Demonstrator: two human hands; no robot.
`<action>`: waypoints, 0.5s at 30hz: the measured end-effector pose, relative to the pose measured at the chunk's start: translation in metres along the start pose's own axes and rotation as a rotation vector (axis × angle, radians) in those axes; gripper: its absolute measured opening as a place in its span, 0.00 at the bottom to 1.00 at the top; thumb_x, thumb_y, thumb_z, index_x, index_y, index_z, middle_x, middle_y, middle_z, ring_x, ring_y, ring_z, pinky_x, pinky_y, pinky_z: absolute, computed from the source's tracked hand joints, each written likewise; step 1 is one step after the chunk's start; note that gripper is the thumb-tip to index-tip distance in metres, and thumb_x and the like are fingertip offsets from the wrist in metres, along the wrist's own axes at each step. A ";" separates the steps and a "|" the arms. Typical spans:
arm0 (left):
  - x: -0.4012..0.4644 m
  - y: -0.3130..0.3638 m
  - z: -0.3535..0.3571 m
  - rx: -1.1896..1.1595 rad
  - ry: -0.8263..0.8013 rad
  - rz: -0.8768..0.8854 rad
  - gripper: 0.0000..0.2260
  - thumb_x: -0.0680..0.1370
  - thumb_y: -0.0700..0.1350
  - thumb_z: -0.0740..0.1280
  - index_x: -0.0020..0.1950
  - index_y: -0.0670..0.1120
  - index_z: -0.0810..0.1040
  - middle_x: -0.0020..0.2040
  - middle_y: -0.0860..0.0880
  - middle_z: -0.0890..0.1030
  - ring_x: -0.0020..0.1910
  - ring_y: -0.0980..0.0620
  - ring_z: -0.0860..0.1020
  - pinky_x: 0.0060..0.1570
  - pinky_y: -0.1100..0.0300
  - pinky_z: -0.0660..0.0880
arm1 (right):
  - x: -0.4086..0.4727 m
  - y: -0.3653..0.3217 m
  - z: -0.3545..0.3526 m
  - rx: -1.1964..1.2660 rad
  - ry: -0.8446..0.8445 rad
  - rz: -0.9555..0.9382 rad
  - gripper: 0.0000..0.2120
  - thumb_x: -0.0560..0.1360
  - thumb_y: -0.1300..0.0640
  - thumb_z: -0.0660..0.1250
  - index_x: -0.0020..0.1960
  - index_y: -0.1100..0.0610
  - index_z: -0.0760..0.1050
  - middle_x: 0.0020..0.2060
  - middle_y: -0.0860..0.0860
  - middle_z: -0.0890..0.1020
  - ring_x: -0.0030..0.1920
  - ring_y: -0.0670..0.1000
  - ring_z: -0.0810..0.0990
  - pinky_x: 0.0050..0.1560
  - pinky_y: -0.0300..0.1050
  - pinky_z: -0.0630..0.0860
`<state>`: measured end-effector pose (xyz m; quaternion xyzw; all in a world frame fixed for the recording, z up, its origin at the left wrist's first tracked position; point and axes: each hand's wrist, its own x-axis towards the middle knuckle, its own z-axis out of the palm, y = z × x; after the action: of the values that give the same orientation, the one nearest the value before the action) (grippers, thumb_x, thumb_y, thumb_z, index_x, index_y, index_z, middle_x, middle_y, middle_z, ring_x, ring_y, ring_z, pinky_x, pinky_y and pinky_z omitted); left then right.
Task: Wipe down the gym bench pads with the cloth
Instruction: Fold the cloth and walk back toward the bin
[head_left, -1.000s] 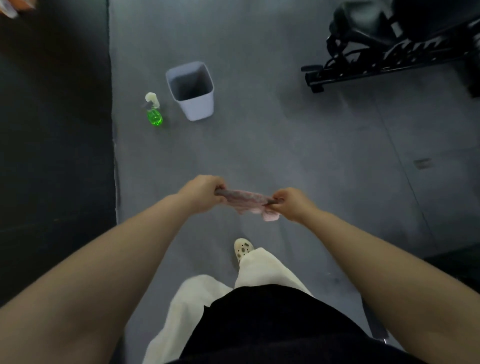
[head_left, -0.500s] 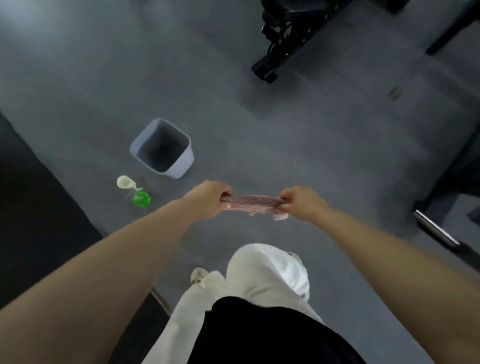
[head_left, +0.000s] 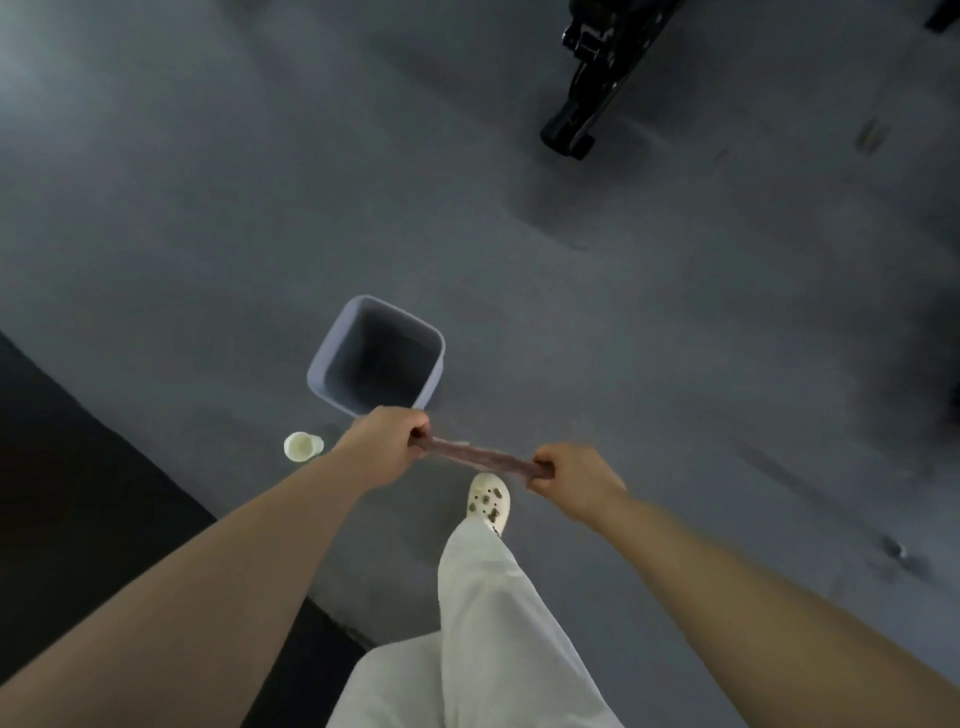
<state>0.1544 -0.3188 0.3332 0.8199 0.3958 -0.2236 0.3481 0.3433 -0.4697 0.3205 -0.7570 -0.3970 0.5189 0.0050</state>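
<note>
Low in the frame, our left hand (head_left: 387, 448) and right hand (head_left: 571, 480) now pull the cloth (head_left: 480, 458) taut, fingers clenched on its ends; bench (head_left: 592, 78) has slid farther off, wiping unstarted.

Both arms reach forward, left hand (head_left: 387, 446) and right hand (head_left: 574, 480) each fisted around an end of the twisted cloth (head_left: 480, 460).

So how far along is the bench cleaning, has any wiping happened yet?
No wiping shows yet. Done: the cloth is picked up. In hand: the left hand and right hand each grip an end, pulling it into a tight twisted rope near the grey bin, perhaps wringing it. Left: the whole wipe-down. Only the bench frame shows, far off at the top, and no pad is in view.
</note>
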 end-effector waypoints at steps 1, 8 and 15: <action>0.012 -0.017 -0.006 -0.001 0.023 -0.002 0.01 0.74 0.40 0.68 0.44 0.45 0.78 0.38 0.53 0.75 0.44 0.48 0.77 0.42 0.57 0.70 | 0.017 -0.011 0.003 0.015 -0.002 0.005 0.04 0.75 0.54 0.65 0.41 0.50 0.74 0.36 0.47 0.76 0.39 0.50 0.76 0.31 0.40 0.67; 0.113 -0.128 -0.024 0.089 0.114 -0.011 0.04 0.76 0.42 0.67 0.48 0.45 0.80 0.47 0.49 0.81 0.49 0.47 0.77 0.42 0.60 0.63 | 0.149 -0.068 0.030 0.082 0.115 -0.037 0.06 0.75 0.61 0.62 0.46 0.56 0.78 0.42 0.50 0.74 0.46 0.56 0.77 0.41 0.43 0.68; 0.203 -0.218 0.024 0.224 0.129 0.100 0.06 0.77 0.42 0.64 0.50 0.44 0.80 0.49 0.46 0.81 0.49 0.44 0.78 0.49 0.55 0.70 | 0.272 -0.059 0.096 -0.018 0.162 0.031 0.17 0.76 0.66 0.57 0.55 0.52 0.79 0.57 0.60 0.76 0.51 0.59 0.78 0.44 0.44 0.71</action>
<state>0.0959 -0.1400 0.1016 0.8850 0.3485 -0.1953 0.2391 0.2723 -0.3033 0.0883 -0.8025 -0.3882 0.4525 0.0221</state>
